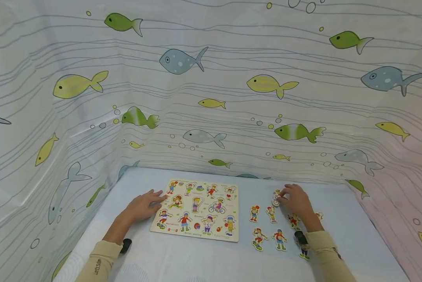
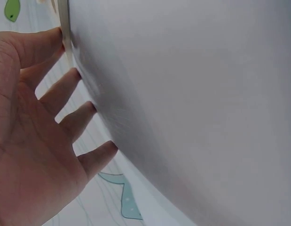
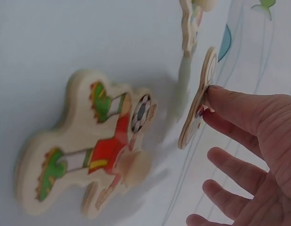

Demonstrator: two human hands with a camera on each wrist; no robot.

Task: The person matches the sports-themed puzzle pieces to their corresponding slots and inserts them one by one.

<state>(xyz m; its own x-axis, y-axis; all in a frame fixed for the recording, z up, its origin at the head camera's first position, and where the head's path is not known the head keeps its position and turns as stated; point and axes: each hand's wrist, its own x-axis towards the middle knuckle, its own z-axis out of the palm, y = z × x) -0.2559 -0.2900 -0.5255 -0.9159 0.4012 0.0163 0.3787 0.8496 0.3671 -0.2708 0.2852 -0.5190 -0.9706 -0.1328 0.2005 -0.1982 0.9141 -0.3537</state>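
A wooden puzzle board (image 1: 197,209) with cartoon sports figures lies flat on the pale table. My left hand (image 1: 145,204) rests flat by the board's left edge, its fingers (image 2: 65,89) straight and spread, tips on the table beside the board edge (image 2: 64,23). Right of the board, my right hand (image 1: 291,199) pinches a small wooden puzzle piece (image 1: 276,198). In the right wrist view this piece (image 3: 197,101) stands tilted on its edge off the table, with one fingertip (image 3: 230,106) against its face. A footballer piece (image 3: 96,141) lies flat close by.
Several loose figure pieces (image 1: 267,227) lie on the table right of the board, and another piece (image 3: 192,23) lies beyond the held one. A fish-print curtain (image 1: 211,98) walls the table at the back and both sides.
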